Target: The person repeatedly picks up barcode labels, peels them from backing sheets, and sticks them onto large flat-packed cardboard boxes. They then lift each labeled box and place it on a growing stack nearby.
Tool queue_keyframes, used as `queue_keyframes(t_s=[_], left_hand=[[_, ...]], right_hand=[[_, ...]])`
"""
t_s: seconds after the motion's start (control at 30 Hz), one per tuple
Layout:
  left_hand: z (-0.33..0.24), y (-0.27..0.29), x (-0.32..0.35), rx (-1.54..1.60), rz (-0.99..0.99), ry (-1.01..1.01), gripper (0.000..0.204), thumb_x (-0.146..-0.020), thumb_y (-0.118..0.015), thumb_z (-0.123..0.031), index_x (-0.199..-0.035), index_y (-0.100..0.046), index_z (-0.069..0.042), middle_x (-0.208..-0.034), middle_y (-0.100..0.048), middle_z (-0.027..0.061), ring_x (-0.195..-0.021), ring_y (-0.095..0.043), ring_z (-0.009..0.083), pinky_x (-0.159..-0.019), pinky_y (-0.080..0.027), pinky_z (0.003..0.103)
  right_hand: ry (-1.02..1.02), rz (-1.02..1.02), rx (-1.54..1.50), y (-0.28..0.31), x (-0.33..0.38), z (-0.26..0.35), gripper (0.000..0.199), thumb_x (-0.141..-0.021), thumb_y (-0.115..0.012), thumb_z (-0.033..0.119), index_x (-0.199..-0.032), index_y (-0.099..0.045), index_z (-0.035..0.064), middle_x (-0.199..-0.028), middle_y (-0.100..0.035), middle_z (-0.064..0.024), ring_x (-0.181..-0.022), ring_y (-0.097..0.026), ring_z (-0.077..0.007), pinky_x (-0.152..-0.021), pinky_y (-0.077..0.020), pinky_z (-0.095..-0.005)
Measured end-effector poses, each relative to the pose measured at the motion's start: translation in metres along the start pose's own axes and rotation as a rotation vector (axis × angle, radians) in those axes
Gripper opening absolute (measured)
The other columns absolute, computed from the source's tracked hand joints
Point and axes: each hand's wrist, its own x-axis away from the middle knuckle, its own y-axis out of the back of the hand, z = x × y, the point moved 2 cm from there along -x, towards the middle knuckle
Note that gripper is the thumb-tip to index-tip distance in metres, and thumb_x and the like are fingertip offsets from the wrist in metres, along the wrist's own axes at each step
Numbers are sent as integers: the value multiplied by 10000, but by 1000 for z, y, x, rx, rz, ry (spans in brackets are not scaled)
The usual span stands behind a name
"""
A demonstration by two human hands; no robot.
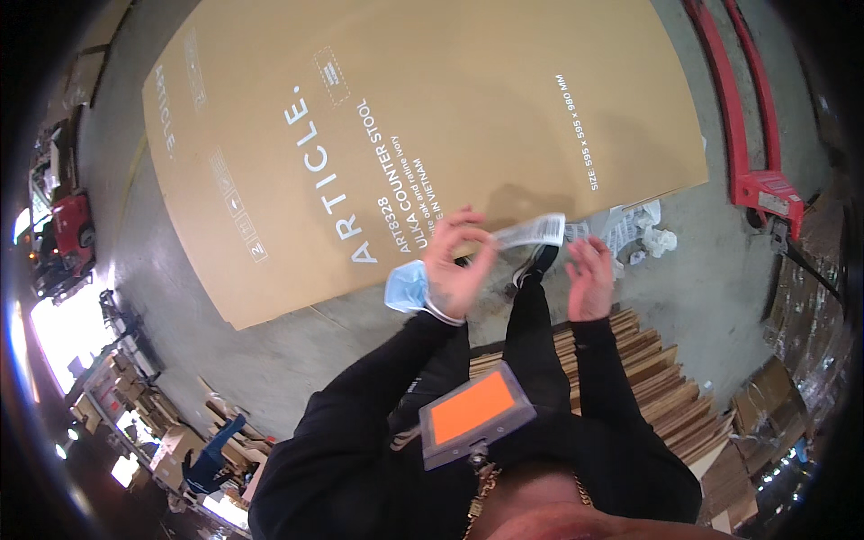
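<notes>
A white label strip (537,230) with dark printing is pinched between the thumb and fingertips of my left hand (457,270). The strip points right, over the near edge of a large brown cardboard carton (486,108). A blue face mask (407,286) hangs at my left wrist by its white loop. My right hand (590,281) is just past the strip's free end, apart from it, with loosely bent fingers spread and nothing visible in them.
Crumpled white label paper (660,240) lies on the floor by the carton's near right side. A red pallet jack (767,191) stands at the right. Flat cardboard sheets (661,369) are stacked near my legs. Far left is a red forklift (76,236).
</notes>
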Motion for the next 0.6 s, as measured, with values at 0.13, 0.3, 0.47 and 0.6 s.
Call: queue_keyframes(t_s=[0.13,0.3,0.47,0.6], left_hand=[[12,69,-22,494,-173,317,63,-823,-710,-13,-863,-662,-19,-1155,-620,98,-1014,-578,161,-923,-440,312],[28,125,-31,591,-285,270,91,-836,-717,-30,-912,-675,-1,-1164,-620,102,-972,-584,139,-887,-455,287],[37,154,-28,619,-350,280,85,-842,-708,-26,-918,-677,-3,-1159,-623,116,-1012,-577,153,-937,-434,317],[42,166,-23,595,-411,280,78,-839,-706,-35,-910,-682,-14,-1148,-642,127,-1073,-558,173,-984,-392,348]], right_hand=[[-71,189,-19,-89,9,-15,411,-913,-652,287,-1250,-505,105,-1155,-607,-41,-1101,-571,-163,-896,-394,-311],[-76,275,34,-169,7,-40,385,-887,-709,284,-1186,-558,96,-1101,-623,-18,-1028,-603,-136,-857,-389,-283],[-135,310,128,-210,3,-71,341,-899,-705,289,-1148,-574,98,-1068,-625,-23,-1006,-621,-160,-842,-452,-304],[-167,344,187,-233,-8,-91,345,-880,-728,237,-1133,-576,59,-981,-630,-9,-897,-631,-119,-761,-447,-255]])
